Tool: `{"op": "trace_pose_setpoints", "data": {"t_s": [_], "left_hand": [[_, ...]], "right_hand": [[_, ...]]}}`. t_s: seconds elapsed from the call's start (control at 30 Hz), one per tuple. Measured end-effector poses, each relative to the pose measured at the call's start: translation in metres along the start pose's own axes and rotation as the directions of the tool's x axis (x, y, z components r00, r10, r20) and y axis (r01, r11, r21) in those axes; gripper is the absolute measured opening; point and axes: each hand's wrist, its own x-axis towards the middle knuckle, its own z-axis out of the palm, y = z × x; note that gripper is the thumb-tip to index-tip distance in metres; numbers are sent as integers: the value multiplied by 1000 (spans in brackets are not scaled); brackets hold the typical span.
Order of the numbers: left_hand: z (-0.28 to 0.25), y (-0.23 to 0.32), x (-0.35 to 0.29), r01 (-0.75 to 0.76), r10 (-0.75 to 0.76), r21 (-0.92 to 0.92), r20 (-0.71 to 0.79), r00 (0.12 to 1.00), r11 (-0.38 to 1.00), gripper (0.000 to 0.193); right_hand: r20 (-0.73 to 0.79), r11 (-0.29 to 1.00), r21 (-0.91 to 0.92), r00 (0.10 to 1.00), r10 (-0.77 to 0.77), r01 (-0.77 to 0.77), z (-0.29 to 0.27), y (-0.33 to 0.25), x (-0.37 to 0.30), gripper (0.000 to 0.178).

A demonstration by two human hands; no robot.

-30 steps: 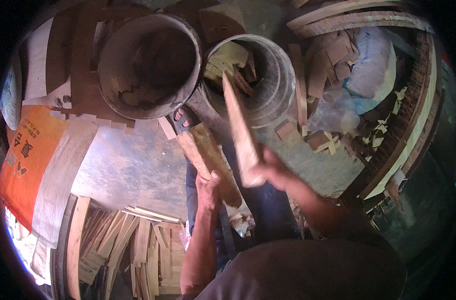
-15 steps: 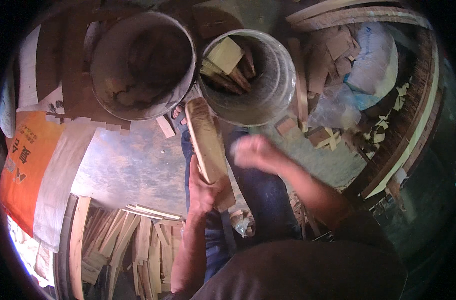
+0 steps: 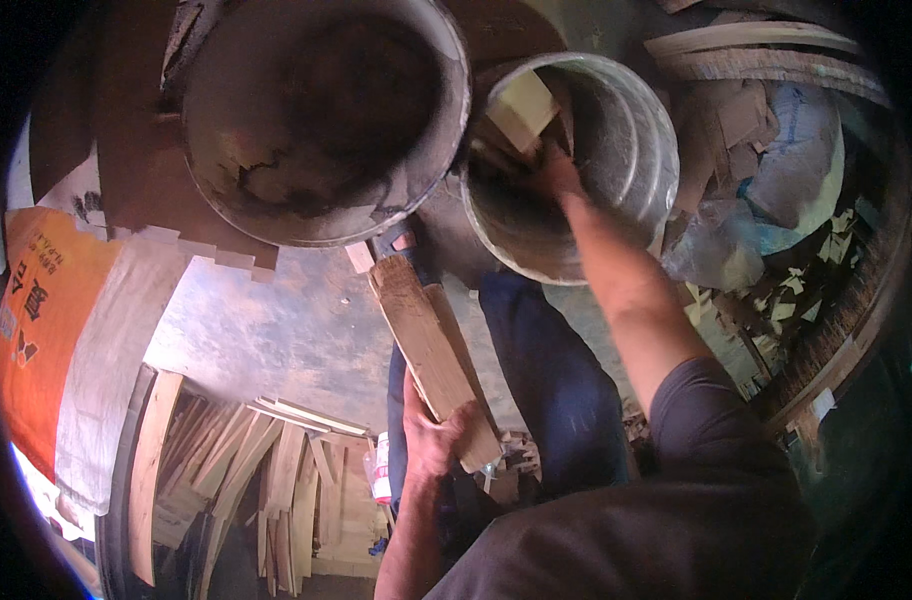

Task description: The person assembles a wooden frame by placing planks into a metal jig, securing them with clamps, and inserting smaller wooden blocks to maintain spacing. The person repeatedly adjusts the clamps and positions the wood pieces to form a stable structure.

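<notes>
My left hand [image 3: 432, 440] is closed round a long wooden block [image 3: 428, 345], held tilted in front of my legs; a second strip of wood shows along its right edge. My right arm reaches forward into a pale round bucket [image 3: 636, 165]. Inside, my right hand [image 3: 556, 175] is at several wooden pieces, right beside a light-coloured wooden block [image 3: 523, 110]. Shadow and the wood hide the right fingers, so I cannot tell whether they grip a piece.
Left of the bucket stands a wider dark tub [image 3: 441, 190]. Stacked wooden strips [image 3: 296, 500] lie at lower left, below an orange and white sack [image 3: 61, 320]. A stuffed plastic bag [image 3: 796, 150] and wood scraps [image 3: 791, 290] are at the right.
My right hand has moved from above my lap forward into the bucket. The left hand still holds the wooden block, now slanted more. The view has shifted, with both containers lying further right.
</notes>
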Motion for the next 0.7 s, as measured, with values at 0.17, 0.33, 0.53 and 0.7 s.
{"op": "trace_pose_setpoints", "data": {"t_s": [0.17, 0.33, 0.53, 0.7], "left_hand": [[-7, -14, 5, -22, 22, -24, 2, 1000, 999, 95], [0, -13, 6, -18, 16, -69, -18, 1000, 997, 94], [8, -8, 3, -45, 45, -91, -6, 999, 995, 96], [8, -15, -10, -55, 52, -128, -22, 998, 990, 96]], "right_hand": [[341, 942, 227, 927, 159, -245, -15, 30, 12, 84], [262, 923, 316, 955, 138, -220, 29, 46, 14, 94], [468, 856, 311, 851, 240, -413, 20, 35, 7, 85], [667, 619, 471, 713, 217, -629, -43, -13, -26, 25]]}}
